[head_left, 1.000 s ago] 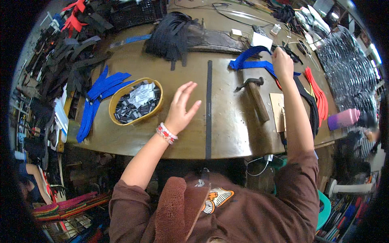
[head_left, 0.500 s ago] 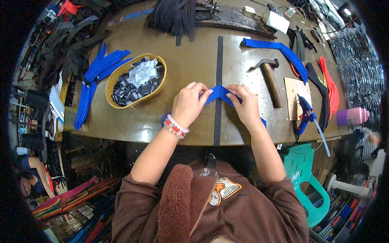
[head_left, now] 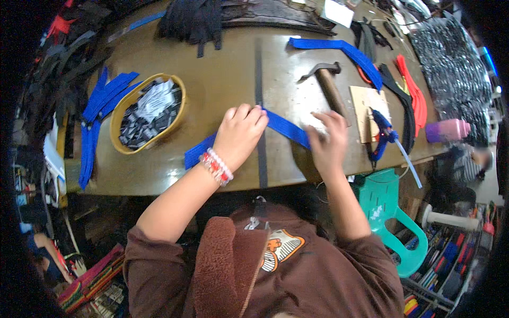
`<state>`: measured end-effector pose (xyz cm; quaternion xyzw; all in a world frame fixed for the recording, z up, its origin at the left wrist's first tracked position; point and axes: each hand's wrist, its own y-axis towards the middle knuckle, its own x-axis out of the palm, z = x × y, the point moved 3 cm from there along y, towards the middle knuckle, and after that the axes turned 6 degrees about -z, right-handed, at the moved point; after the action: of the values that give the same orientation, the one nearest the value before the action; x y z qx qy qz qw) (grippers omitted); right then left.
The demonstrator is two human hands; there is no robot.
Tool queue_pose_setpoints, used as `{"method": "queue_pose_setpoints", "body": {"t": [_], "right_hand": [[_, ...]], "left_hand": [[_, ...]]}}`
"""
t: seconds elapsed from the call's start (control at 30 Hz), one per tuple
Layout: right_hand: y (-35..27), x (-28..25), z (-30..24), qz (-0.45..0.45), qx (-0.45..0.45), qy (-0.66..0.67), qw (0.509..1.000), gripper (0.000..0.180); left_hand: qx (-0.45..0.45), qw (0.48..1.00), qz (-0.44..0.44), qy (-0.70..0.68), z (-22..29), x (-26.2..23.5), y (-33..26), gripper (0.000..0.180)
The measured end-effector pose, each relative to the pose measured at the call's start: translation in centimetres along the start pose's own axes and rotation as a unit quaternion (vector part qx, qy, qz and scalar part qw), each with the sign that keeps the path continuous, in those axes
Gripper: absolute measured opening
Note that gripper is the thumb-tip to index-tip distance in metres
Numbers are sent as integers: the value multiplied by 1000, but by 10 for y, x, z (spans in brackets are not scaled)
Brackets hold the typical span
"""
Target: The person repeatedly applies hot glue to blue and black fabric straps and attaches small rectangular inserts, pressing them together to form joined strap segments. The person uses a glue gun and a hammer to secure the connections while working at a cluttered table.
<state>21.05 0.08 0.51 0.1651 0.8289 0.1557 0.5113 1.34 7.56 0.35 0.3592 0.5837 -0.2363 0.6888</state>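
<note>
A blue strap point(head_left: 286, 129) is laid bent on the front of the worktop point(head_left: 212, 74). Its bend is gripped by the left hand point(head_left: 239, 135), palm down, fingers curled. The right hand point(head_left: 330, 146) is blurred, thumb and fingers parted, near the strap's right end; contact cannot be told.
</note>
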Motion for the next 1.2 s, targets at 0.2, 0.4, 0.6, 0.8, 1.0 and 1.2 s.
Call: {"method": "queue_pose_setpoints", "body": {"t": [0.2, 0.4, 0.6, 0.8, 1.0, 1.2], "right_hand": [[-65, -87, 127, 273, 188, -152, 931, 54], [38, -146, 144, -134, 244, -202, 939, 35], [90, -114, 13, -227, 3, -275, 934, 33], [58, -34, -57, -223, -108, -67, 966, 35], [64, -31, -52, -209, -96, -104, 968, 35], [81, -12, -54, -183, -43, -112, 976, 34]], "left_hand": [[-39, 994, 54, -88, 1, 6, -6, 34], [-42, 976, 114, -180, -9, 11, -11, 36], [-117, 920, 141, -347, -23, 15, -8, 33], [-142, 902, 139, -384, -25, 16, -8, 41], [-128, 904, 152, -380, -24, 17, -8, 40], [-129, 905, 163, -370, -23, 15, -8, 39]]}}
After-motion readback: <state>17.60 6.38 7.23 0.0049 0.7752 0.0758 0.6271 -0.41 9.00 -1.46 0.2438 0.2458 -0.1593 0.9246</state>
